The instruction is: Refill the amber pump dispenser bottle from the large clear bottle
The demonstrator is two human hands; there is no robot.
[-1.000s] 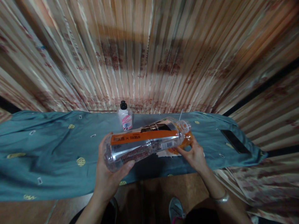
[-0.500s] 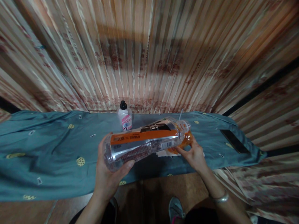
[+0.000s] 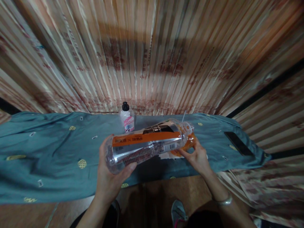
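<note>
**Clear bottle lying sideways between two hands**

The left hand (image 3: 109, 177) is cupping the base end of a large clear plastic bottle (image 3: 148, 144), with the thumb pressing along the near side and the fingers wrapping behind, so the hand is closed around the bottle's bottom. The bottle is lying nearly level in the air above the near edge of the blue cloth (image 3: 47, 155), its base pointing to the person's left and its neck pointing right and slightly up. An orange label (image 3: 144, 138) is running along its upper side, and a barcode is showing near the neck end.

The right hand (image 3: 198, 156) is sitting at the neck end, fingers curled up against the orange part (image 3: 187, 144) beneath the mouth of the bottle; whether they are gripping it or only touching it cannot be told. A bracelet (image 3: 223, 201) is circling the right wrist.

Behind the bottle, a small white bottle with a black cap (image 3: 126, 117) is standing upright on the cloth, close to the striped wall (image 3: 152, 57) and well apart from both hands. A dark flat phone (image 3: 238, 144) is lying on the cloth off to the right. A shoe (image 3: 178, 212) is showing on the floor below, between the forearms.
</note>
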